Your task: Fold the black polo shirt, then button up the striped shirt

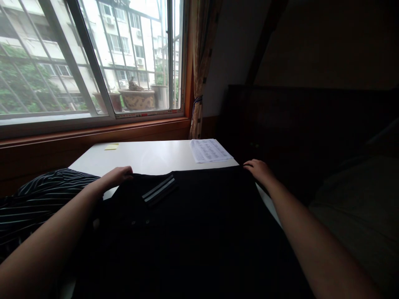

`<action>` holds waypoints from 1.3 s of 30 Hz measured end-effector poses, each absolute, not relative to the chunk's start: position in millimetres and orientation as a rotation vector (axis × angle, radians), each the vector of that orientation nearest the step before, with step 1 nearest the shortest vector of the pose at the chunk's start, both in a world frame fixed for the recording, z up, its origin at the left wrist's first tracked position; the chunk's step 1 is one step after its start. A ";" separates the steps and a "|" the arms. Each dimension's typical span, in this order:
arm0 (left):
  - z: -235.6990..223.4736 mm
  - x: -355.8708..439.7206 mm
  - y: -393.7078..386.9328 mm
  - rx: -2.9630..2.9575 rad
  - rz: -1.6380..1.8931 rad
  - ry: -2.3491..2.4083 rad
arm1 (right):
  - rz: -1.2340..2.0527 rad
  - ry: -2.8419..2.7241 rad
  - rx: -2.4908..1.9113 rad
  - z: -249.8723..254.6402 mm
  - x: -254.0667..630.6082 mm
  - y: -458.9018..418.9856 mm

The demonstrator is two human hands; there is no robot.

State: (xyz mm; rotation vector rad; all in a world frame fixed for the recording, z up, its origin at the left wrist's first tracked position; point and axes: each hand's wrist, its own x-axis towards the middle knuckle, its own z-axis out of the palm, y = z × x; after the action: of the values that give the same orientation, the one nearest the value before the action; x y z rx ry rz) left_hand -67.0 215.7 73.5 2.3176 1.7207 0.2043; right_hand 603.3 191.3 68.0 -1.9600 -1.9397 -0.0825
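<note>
A black shirt [199, 224] lies spread over the white table, its far edge running roughly straight between my hands. It carries a patch of grey stripes [158, 190] and two small buttons [141, 222] on its left part. My left hand [120, 175] is closed on the far left of the shirt's edge, with the fingers curled over the cloth. At the far right corner, my right hand [258, 169] pinches the cloth between thumb and fingers. Deep shadow hides most folds of the dark fabric.
The white table [146, 155] bears printed sheets [210, 150] at its far right and yellow sticky notes [111, 146] at its far left. Striped dark cloth [59, 182] is heaped on the left. Beyond stand a window [109, 118] and a tied curtain [197, 112].
</note>
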 end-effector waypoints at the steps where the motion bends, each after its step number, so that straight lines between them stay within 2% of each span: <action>1: 75.3 -68.2 214.9 2.324 0.238 1.731 | -0.087 -1.922 -1.948 71.5 603.8 190.5; 7: 85.6 -81.0 204.5 2.266 0.435 1.646 | -0.033 -1.850 -1.889 85.3 612.3 173.4; 15: 101.9 -84.5 179.5 2.293 0.511 1.499 | 0.111 -1.821 -1.694 100.4 619.5 135.4; 26: 129.5 -82.5 113.0 2.522 0.582 1.478 | 0.092 -1.871 -1.680 125.7 621.5 64.6; 39: 141.8 -68.5 46.1 2.701 0.556 1.501 | -0.036 -1.983 -1.756 136.5 623.1 -6.0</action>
State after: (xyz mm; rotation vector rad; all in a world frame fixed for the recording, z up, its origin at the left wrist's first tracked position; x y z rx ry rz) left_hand -68.5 46.1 141.8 2.7013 1.5012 0.5560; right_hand 623.1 -6.0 136.5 -1.7561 -1.9832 -0.0359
